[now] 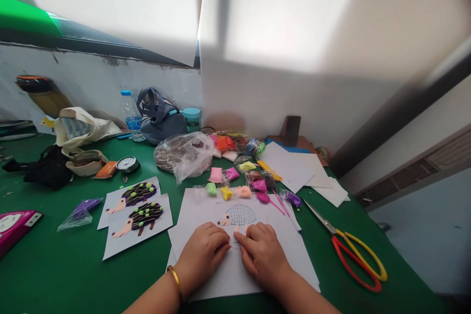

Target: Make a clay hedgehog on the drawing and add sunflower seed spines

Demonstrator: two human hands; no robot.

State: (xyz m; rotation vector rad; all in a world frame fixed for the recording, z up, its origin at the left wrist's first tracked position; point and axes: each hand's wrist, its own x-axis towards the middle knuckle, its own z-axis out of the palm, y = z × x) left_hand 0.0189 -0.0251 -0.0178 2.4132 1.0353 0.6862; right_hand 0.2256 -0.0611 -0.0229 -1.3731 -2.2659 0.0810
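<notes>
White paper [235,277] lies under the curled left hand [201,257] and right hand [262,255], any grip unclear.

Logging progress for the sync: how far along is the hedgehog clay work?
Done: two hedgehog pictures with dark spines and green dots lie at left. In hand: left hand and right hand press on a third sheet. Remaining: its outlined hedgehog has no dark clay yet; clay packets lie above.

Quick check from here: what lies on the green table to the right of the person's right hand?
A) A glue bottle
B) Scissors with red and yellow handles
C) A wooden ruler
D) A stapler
B. The scissors lie on the green table, with their red and yellow loop handles to the right of the right hand.
</notes>
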